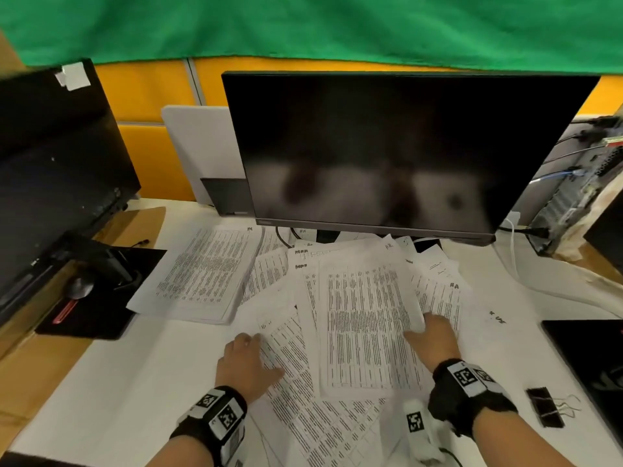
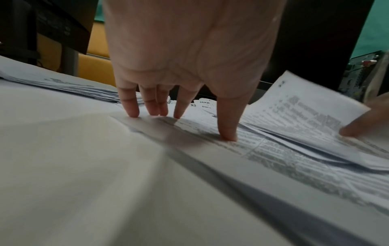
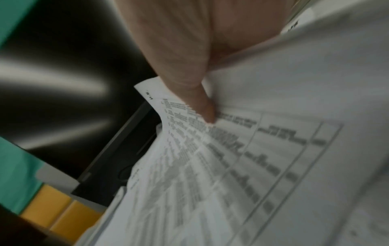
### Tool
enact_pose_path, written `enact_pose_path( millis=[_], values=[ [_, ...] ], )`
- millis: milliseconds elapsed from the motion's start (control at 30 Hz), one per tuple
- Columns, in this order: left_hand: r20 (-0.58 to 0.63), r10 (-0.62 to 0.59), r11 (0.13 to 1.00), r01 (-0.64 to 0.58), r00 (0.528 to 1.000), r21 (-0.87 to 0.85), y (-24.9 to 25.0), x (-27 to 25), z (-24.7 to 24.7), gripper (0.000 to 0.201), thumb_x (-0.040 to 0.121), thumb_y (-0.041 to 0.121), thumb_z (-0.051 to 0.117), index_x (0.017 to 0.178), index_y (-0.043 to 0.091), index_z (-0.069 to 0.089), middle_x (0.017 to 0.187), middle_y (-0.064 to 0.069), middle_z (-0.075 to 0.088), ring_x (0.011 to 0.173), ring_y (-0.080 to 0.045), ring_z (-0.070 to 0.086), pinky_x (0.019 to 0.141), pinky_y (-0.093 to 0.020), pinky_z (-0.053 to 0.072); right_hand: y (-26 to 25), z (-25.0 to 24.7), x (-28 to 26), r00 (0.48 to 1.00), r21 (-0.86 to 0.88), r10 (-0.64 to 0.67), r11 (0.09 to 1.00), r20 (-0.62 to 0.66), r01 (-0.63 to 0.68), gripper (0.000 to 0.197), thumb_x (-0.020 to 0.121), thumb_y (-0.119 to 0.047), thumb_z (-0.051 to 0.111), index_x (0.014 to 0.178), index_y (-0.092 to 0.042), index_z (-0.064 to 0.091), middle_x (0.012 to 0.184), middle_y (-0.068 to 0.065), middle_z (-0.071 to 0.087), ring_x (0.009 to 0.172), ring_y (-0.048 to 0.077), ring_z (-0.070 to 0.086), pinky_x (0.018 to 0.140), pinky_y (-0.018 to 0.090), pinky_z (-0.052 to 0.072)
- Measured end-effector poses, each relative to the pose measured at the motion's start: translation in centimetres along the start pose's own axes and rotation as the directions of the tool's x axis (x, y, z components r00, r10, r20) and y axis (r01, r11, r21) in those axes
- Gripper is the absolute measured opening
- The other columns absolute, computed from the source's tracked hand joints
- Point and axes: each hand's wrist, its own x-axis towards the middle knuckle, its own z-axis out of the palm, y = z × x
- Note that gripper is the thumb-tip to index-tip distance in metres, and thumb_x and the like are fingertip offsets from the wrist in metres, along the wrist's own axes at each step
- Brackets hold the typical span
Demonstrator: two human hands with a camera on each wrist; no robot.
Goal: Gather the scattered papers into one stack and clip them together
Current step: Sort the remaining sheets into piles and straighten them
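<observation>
Gathering is under way: the white printed paper sheets [image 1: 364,318] lie fanned across the middle of the white surface [image 1: 101,382], in front of the black monitor [image 1: 397,153], with a tidier pile toward the left. Our left hand [image 1: 244,364] rests on the left side of the spread, its fingers [image 2: 228,131] straight and pressing down on the top sheet without curling round anything. Our right hand [image 1: 429,342] grips the right edge of several sheets, thumb on top and the other fingers hidden under the paper, so that edge lifts and bows.

We judge these sheets light, limp and slick against one another; they should slide rather than hold shape, and a one-sided lift may let lower pages slip out. Holding both long edges and squaring the stack on the surface seems safest. The black binder clip [image 1: 546,407] waits near the right front edge, untouched.
</observation>
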Motion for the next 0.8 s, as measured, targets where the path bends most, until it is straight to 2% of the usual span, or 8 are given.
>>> enact_pose_path(
  millis=[133,200,367,467,533,600,667,800],
  values=[
    [0.019,-0.036,0.999,0.036,0.999,0.005,0.0,0.4,-0.6,0.09,0.069,0.064,0.065,0.143,0.024,0.031,0.14,-0.003,0.039,0.129,-0.023,0.039,0.103,-0.036,0.038,-0.6,1.4,0.5,0.997,-0.039,0.02,0.999,0.08,-0.017,0.041,0.082,-0.002,0.063,0.12,-0.001,0.046,0.106,0.018,0.063,0.091,0.031,0.062,0.072,0.035,0.054],
    [0.053,-0.059,0.998,0.06,0.997,-0.017,-0.1,0.8,-1.0,0.091,0.068,0.063,0.068,0.141,0.024,0.032,0.136,-0.002,0.045,0.125,-0.022,0.044,0.101,-0.036,0.039,-0.8,1.3,0.4,0.997,0.018,0.028,0.999,0.078,-0.03,0.042,0.085,0.003,0.058,0.123,-0.002,0.041,0.103,0.018,0.062,0.088,0.03,0.061,0.073,0.036,0.053],
    [0.167,-0.078,0.99,0.097,0.983,-0.106,-0.8,1.6,-2.3,0.062,0.074,0.046,0.071,0.123,0.015,0.048,0.124,-0.002,0.055,0.112,-0.02,0.054,0.093,-0.031,0.044,1.0,-2.2,-0.1,0.999,0.028,0.027,0.999,0.021,-0.027,0.034,0.09,0.001,0.045,0.121,-0.001,0.058,0.113,0.018,0.064,0.088,0.025,0.054,0.078,0.026,0.044],
    [0.167,-0.069,0.983,0.095,0.984,-0.155,-1.3,2.1,-3.4,0.049,0.079,0.033,0.068,0.12,0.012,0.052,0.129,-0.005,0.055,0.111,-0.021,0.054,0.092,-0.029,0.042,2.9,-3.7,-0.7,0.997,0.014,0.07,0.997,0.037,-0.07,0.03,0.091,0.001,0.047,0.119,0.001,0.059,0.094,0.012,0.058,0.083,0.026,0.053,0.075,0.026,0.042],
    [0.118,-0.078,0.951,0.109,0.99,-0.29,-1.5,2.8,-4.2,0.051,0.079,0.029,0.071,0.122,0.009,0.054,0.129,-0.009,0.056,0.112,-0.025,0.056,0.096,-0.033,0.044,3.8,-4.0,-1.0,0.993,0.005,0.091,0.996,0.08,-0.092,0.03,0.091,-0.001,0.051,0.12,0.001,0.058,0.093,0.01,0.056,0.083,0.024,0.052,0.069,0.025,0.042],
    [0.128,-0.072,0.825,0.131,0.989,-0.549,-1.5,3.4,-5.2,0.038,0.075,0.023,0.077,0.108,0.012,0.06,0.11,-0.01,0.065,0.099,-0.028,0.064,0.087,-0.039,0.053,4.2,-3.7,-1.2,0.989,-0.008,0.092,0.996,0.115,-0.092,0.031,0.089,-0.004,0.056,0.12,0.001,0.058,0.095,0.012,0.058,0.084,0.025,0.055,0.062,0.025,0.041],
    [0.247,-0.013,0.774,0.166,0.969,-0.611,-1.4,3.3,-6.1,0.033,0.075,0.017,0.078,0.098,0.02,0.055,0.097,-0.005,0.066,0.083,-0.021,0.067,0.072,-0.036,0.058,4.2,-3.2,-1.4,0.987,-0.022,0.086,0.996,0.137,-0.084,0.031,0.088,-0.007,0.059,0.118,0.0,0.059,0.096,0.012,0.059,0.086,0.026,0.056,0.066,0.026,0.042],
    [0.494,-0.001,0.89,0.226,0.869,-0.396,-2.0,2.8,-6.9,0.044,0.076,0.003,0.072,0.11,0.015,0.047,0.103,-0.003,0.059,0.093,-0.022,0.063,0.064,-0.027,0.06,3.6,-2.0,-1.5,0.986,0.009,0.068,0.998,0.151,-0.07,0.03,0.086,-0.006,0.063,0.115,0.0,0.059,0.096,0.013,0.06,0.088,0.027,0.057,0.072,0.027,0.042]
  ],
)
